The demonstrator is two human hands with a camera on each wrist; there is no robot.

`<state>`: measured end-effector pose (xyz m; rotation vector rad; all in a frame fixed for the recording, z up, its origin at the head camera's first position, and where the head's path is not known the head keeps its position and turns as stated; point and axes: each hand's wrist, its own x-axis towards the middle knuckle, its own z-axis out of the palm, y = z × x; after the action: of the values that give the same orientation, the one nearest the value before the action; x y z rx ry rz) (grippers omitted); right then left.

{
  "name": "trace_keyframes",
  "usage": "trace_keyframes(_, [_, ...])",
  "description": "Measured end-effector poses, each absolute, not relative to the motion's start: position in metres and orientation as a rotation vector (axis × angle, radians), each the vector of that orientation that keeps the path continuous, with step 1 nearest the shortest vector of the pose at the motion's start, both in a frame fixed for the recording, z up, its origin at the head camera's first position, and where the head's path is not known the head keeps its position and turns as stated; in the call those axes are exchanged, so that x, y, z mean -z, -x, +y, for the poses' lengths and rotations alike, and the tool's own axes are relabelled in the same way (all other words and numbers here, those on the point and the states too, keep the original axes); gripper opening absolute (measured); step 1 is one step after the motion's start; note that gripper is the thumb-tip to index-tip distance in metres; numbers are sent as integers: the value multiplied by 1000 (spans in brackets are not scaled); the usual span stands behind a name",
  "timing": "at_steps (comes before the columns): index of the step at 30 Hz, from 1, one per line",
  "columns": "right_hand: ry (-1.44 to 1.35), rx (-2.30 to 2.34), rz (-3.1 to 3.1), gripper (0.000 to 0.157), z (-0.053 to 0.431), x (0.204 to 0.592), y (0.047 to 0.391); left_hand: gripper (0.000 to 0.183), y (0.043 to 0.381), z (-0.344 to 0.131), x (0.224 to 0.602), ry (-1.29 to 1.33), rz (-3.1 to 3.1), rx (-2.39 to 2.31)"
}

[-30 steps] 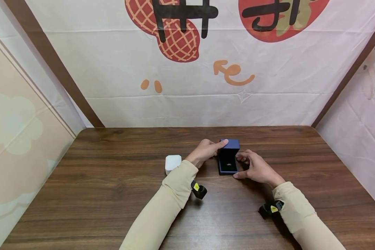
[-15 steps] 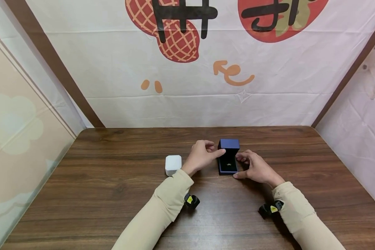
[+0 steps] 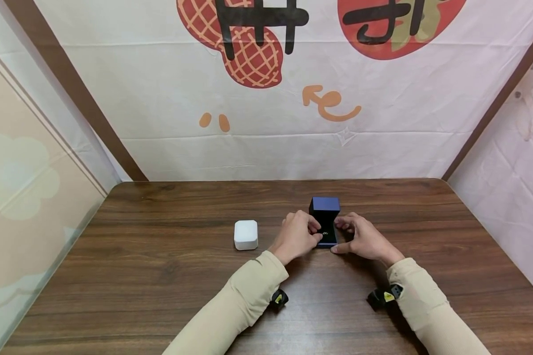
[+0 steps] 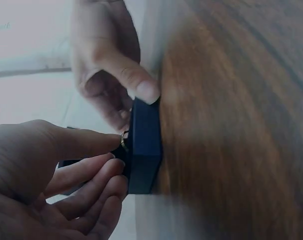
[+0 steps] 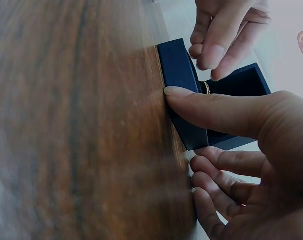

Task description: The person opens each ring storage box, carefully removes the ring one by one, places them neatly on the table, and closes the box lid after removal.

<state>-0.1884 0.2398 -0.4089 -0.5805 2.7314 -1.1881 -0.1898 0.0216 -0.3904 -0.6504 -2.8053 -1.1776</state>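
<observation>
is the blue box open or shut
Open: the blue box has its lid raised, and a ring shows inside.

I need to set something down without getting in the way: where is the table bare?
Bare table runs from the white box to the left edge, and from the right hand to the right edge. It is crowded at the open blue box, between that hand and the left hand.
</observation>
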Motion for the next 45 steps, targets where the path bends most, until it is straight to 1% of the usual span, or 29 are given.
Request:
trace_keyframes(9, [588,1171,2750,63,239,407,188,3,188,33,394,636,-2835,1018])
trace_keyframes(17, [575,1183,2738,64,239,409,188,10,187,37,397,724,-2778,923])
trace_keyframes(21, [572,1186,2733,65,239,409,188,10,186,36,398,770,-2768,912])
trace_keyframes(30, [572,1191,2726,65,240,409,189,9,189,32,395,762,-2795,1216])
trace_keyframes(37, [583,1185,2738,64,240,409,188,9,184,29,387,780,-2802,1298])
trace_keyframes(45, [586,1196,2734,63,240,408,187,11,173,26,383,876,-2795,1371])
